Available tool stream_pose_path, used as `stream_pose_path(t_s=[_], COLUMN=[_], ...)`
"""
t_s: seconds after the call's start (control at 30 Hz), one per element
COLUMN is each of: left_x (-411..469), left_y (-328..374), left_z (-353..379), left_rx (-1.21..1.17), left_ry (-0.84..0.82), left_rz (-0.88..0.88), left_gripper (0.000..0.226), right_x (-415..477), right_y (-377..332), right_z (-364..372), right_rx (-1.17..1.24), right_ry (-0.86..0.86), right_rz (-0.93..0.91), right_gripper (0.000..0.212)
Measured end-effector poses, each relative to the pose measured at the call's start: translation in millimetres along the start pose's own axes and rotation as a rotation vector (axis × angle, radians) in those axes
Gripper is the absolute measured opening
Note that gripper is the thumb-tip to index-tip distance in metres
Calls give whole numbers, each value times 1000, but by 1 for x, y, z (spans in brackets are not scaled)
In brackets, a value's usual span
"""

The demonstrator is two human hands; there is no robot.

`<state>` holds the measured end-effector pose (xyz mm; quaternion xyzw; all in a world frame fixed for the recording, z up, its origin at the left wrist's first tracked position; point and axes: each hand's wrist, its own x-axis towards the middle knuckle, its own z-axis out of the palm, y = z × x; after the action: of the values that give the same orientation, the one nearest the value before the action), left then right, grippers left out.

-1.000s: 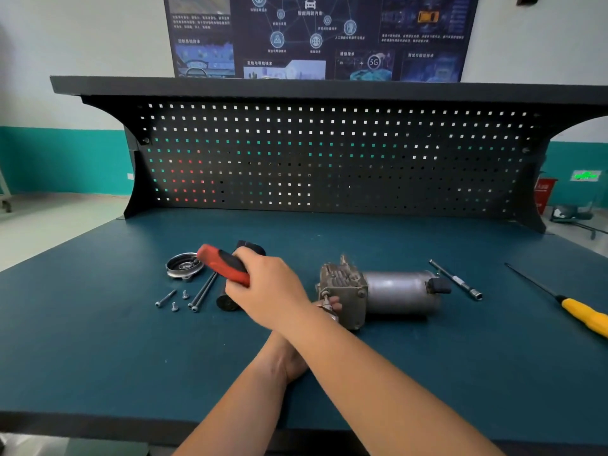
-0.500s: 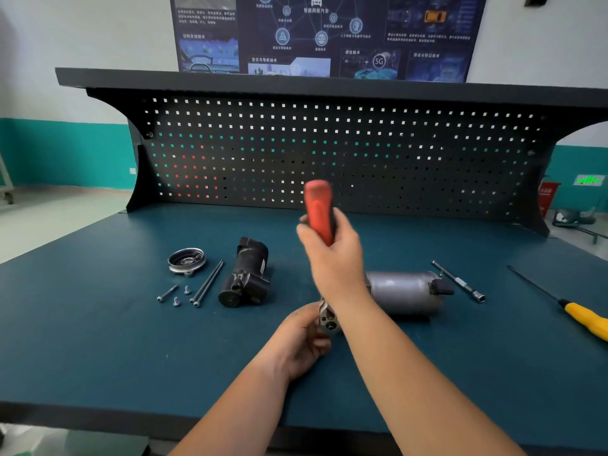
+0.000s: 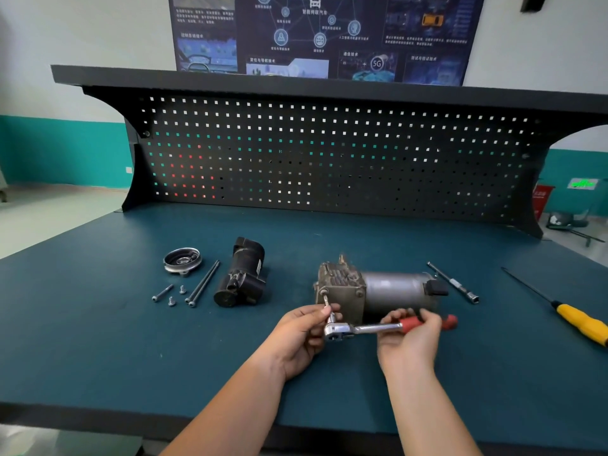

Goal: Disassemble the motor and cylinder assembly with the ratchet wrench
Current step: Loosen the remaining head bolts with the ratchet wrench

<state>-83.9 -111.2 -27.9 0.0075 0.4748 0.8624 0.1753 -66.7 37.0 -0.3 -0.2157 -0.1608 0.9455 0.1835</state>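
Observation:
The motor and cylinder assembly (image 3: pixel 375 287) lies on its side mid-bench, a grimy block on its left end and a grey cylinder to the right. A ratchet wrench (image 3: pixel 365 329) with a red handle lies level in front of it, its bit set on a bolt at the block's lower left corner. My left hand (image 3: pixel 301 334) pinches the socket stem at the ratchet head. My right hand (image 3: pixel 411 337) grips the red handle, whose tip pokes out to the right.
A black motor part (image 3: pixel 241 274), a round metal cover (image 3: pixel 182 261), two long bolts (image 3: pixel 202 284) and loose screws (image 3: pixel 171 296) lie at the left. An extension bar (image 3: pixel 455 284) and a yellow-handled screwdriver (image 3: pixel 572 315) lie at the right. The pegboard (image 3: pixel 329 159) stands behind.
My right hand swung the wrench handle from the far left, over the top, down to the right. My arms are uncrossed now. My left hand stayed at the ratchet head.

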Motion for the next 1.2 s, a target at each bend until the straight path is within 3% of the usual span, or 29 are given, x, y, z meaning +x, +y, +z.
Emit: stream_pose_path(t_s=[0.23, 0.4, 0.6, 0.93, 1.07, 1.2], left_x=[1, 0, 1, 6, 6, 5], left_y=[-1, -2, 0, -1, 0, 1], left_z=[-1, -1, -2, -2, 0, 0], left_rx=[14, 55, 34, 26, -5, -20], left_ry=[13, -45, -5, -17, -2, -9], left_rz=[33, 25, 49, 110, 120, 101], left_gripper=[16, 15, 14, 17, 19, 24], right_x=[-1, 0, 5, 0, -3, -10], right_y=[3, 0, 7, 12, 18, 25], right_z=[-13, -12, -12, -24, -23, -22], right_rx=[140, 179, 148, -69, -310, -669], right_ry=[-11, -49, -136, -123, -148, -278], right_rz=[120, 98, 77, 107, 81, -9], right_gripper=[24, 28, 30, 15, 18, 13])
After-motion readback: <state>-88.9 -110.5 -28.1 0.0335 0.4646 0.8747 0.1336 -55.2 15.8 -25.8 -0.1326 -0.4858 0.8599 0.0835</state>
